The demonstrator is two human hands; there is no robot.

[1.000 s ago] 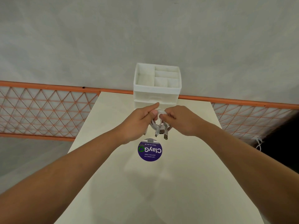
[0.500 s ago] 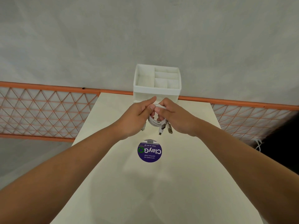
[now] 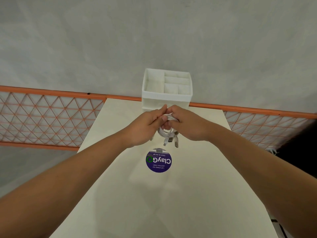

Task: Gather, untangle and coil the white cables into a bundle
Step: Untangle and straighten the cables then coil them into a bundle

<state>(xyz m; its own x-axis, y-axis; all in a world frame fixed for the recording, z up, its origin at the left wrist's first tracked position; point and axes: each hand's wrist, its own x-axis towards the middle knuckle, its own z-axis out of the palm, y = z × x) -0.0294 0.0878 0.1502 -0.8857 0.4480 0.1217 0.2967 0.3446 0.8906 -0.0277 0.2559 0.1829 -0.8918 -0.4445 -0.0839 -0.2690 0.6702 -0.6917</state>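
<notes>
Cream table point(image 3: 120, 203) fills the lower frame, and your forearms reach up it from both lower corners to meet at centre. Bare tabletop lies between them around the purple sticker point(image 3: 158, 161); the white organizer point(image 3: 167, 98) stands just beyond. Your left hand point(image 3: 145, 127) and right hand point(image 3: 187, 125) both pinch the white cables point(image 3: 165, 133), coiled, plugs dangling above the table.

We've raised the coiled white cable bundle point(image 3: 166, 133) slightly off the cream desk point(image 3: 197, 194); our left hand point(image 3: 145, 125) and right hand point(image 3: 186, 124) grip it closer together, fingertips now meeting on top, plugs dangling lower.
</notes>
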